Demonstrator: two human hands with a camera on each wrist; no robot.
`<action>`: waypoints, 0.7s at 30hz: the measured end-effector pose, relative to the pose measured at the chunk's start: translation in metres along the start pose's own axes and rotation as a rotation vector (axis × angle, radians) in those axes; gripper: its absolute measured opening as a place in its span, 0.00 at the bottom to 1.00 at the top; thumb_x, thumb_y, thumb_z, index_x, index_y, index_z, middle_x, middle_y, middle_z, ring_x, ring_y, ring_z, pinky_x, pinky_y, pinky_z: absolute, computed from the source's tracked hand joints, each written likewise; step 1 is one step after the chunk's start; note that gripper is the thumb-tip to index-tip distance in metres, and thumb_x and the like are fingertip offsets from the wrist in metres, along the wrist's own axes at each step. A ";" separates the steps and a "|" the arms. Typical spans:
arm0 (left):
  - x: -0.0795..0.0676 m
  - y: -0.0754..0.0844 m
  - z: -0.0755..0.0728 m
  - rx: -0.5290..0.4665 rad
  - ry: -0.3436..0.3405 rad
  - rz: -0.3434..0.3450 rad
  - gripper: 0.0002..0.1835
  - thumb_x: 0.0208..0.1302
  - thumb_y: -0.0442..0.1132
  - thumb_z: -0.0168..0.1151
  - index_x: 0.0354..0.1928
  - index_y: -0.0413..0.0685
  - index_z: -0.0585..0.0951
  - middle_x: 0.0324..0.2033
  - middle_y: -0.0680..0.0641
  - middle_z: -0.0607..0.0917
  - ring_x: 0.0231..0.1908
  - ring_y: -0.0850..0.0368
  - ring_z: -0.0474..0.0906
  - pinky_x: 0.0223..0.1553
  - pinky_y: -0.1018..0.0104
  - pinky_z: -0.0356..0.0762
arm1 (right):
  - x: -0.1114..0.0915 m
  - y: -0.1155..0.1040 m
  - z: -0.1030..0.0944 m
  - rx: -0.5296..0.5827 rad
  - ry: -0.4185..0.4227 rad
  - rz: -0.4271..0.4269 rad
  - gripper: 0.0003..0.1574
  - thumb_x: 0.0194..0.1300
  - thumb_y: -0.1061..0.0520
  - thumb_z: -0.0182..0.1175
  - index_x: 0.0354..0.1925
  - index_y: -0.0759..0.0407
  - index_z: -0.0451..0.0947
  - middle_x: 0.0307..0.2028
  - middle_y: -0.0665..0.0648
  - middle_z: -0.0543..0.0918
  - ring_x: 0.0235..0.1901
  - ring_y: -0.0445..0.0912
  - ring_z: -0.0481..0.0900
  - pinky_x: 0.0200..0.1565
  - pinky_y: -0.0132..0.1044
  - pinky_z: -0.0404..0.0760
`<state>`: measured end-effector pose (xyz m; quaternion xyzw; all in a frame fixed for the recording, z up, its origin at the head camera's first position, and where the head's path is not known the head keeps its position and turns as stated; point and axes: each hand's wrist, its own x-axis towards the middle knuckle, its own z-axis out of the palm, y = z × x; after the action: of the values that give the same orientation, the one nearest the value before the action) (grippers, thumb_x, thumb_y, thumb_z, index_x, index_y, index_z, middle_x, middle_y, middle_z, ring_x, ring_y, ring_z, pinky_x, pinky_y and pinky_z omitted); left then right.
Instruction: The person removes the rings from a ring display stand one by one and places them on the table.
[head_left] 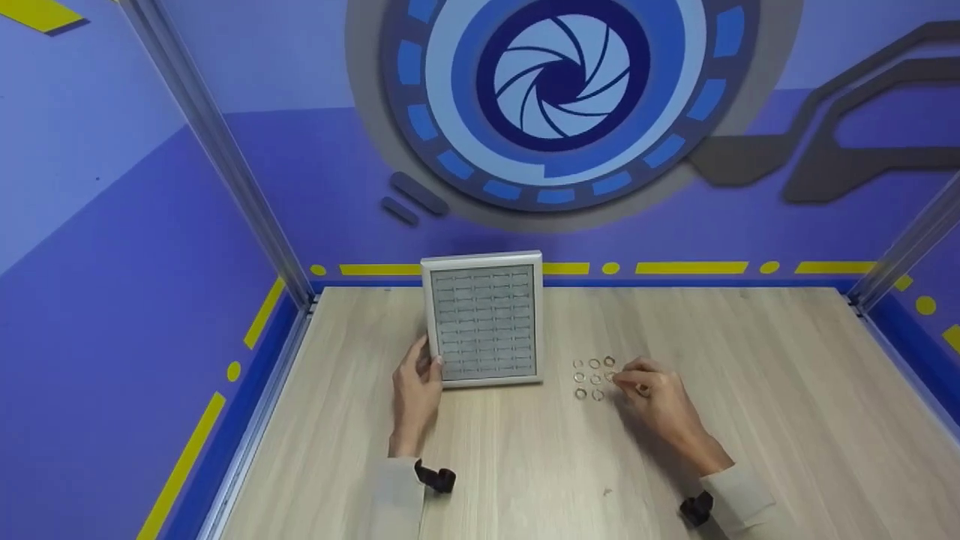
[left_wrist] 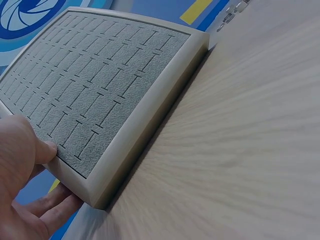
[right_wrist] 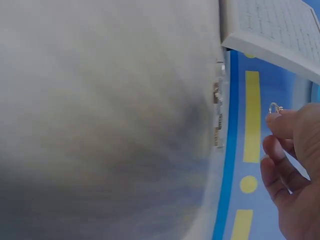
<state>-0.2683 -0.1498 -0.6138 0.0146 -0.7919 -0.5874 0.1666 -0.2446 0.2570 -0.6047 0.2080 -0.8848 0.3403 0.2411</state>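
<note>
A ring display board (head_left: 486,322) with a pale frame and a grey slotted pad stands tilted up on the table. My left hand (head_left: 418,394) grips its lower left side; in the left wrist view the thumb (left_wrist: 46,151) lies on the frame's front and other fingers reach behind. The slots in view hold no rings. My right hand (head_left: 664,405) pinches a small ring (right_wrist: 274,108) between thumb and forefinger, lifted off the table in the right wrist view. Just left of this hand, several metal rings (head_left: 595,364) lie in rough rows on the wood.
The light wooden table (head_left: 510,465) ends at a blue and purple back wall (head_left: 315,187) with yellow marks. Metal posts (head_left: 225,150) rise at its back corners. Both wrists carry black straps (head_left: 435,477).
</note>
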 end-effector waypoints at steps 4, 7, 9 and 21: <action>0.000 0.000 0.001 -0.006 -0.002 0.004 0.30 0.77 0.29 0.62 0.77 0.41 0.71 0.72 0.36 0.77 0.67 0.39 0.81 0.68 0.55 0.83 | -0.005 0.006 0.001 -0.001 -0.043 0.037 0.12 0.56 0.75 0.76 0.34 0.60 0.93 0.34 0.51 0.87 0.32 0.40 0.84 0.31 0.31 0.88; 0.000 -0.001 0.001 -0.004 -0.004 0.007 0.30 0.77 0.29 0.62 0.77 0.40 0.70 0.73 0.36 0.77 0.67 0.39 0.81 0.68 0.54 0.83 | -0.007 0.009 0.002 -0.008 -0.074 0.067 0.11 0.56 0.74 0.77 0.34 0.60 0.93 0.32 0.50 0.86 0.30 0.38 0.81 0.29 0.30 0.86; 0.000 -0.001 0.001 -0.002 -0.003 0.004 0.30 0.77 0.29 0.62 0.77 0.39 0.70 0.72 0.36 0.77 0.67 0.39 0.81 0.68 0.54 0.83 | -0.007 0.010 0.002 -0.012 -0.101 0.095 0.11 0.56 0.73 0.77 0.34 0.60 0.94 0.31 0.49 0.86 0.29 0.37 0.79 0.28 0.29 0.84; 0.001 -0.001 0.001 0.001 -0.005 0.009 0.30 0.77 0.30 0.62 0.78 0.42 0.70 0.72 0.36 0.78 0.67 0.40 0.81 0.67 0.55 0.84 | -0.008 0.013 0.000 -0.014 -0.253 0.201 0.12 0.61 0.71 0.76 0.36 0.54 0.94 0.32 0.46 0.86 0.29 0.36 0.77 0.28 0.27 0.80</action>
<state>-0.2694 -0.1491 -0.6154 0.0097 -0.7925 -0.5865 0.1672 -0.2454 0.2669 -0.6157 0.1581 -0.9268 0.3274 0.0940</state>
